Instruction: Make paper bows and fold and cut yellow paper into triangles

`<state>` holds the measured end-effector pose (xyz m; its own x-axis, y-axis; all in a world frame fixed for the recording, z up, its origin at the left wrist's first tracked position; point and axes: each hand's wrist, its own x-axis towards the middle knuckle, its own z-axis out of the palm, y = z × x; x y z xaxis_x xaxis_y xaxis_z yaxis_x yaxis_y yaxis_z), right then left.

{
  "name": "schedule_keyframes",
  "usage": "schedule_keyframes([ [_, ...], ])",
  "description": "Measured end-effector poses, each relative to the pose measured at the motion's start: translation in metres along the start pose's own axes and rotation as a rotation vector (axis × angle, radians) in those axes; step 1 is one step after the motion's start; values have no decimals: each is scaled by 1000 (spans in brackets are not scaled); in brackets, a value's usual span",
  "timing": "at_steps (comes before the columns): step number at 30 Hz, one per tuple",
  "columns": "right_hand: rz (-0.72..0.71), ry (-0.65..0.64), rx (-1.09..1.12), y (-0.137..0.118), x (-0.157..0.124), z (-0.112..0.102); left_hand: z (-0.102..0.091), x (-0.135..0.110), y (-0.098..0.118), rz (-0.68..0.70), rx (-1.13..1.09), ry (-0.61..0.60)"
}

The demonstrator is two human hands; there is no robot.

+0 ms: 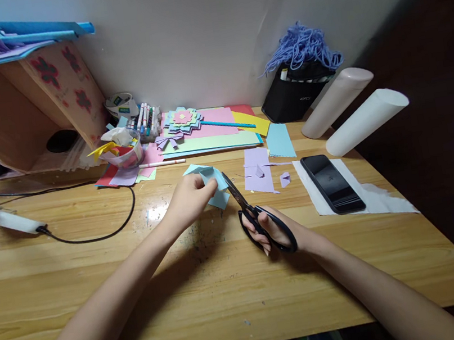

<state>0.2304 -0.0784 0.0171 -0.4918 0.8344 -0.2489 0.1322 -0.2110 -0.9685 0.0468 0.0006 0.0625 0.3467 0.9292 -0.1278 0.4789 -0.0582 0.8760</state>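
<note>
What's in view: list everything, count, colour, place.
Held paper: some, light blue, centre
Scissors: one, black, centre
Scraps: several, purple, middle
Phone: one, black, right
Tissue: one, white, under phone
Cylinders: two, pale, right
Pouch: one, black, rear
Yarn: one, blue, atop pouch
Paper flower: one, multicoloured, rear
Coloured papers: many, mixed, rear
Markers: several, white, rear
Tub: one, clear, rear
Box: one, brown, left
Device: one, white, left
Cable: one, black, left
Wall: one, grey, rear
Table: one, brown, beneath
Hands: two, bare, centre
</note>
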Motion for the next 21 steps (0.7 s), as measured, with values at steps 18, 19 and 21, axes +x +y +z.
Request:
schedule_keyframes([
  [18, -49, 49, -132, 4, -1, -1, 2, -4, 4, -2, -26, -50],
  [19, -46, 53, -133, 4, -1, -2, 2, -4, 4, -3, -26, -47],
  [21, -39, 61, -138, 5, -1, -2, 2, -4, 4, -12, -21, -43],
])
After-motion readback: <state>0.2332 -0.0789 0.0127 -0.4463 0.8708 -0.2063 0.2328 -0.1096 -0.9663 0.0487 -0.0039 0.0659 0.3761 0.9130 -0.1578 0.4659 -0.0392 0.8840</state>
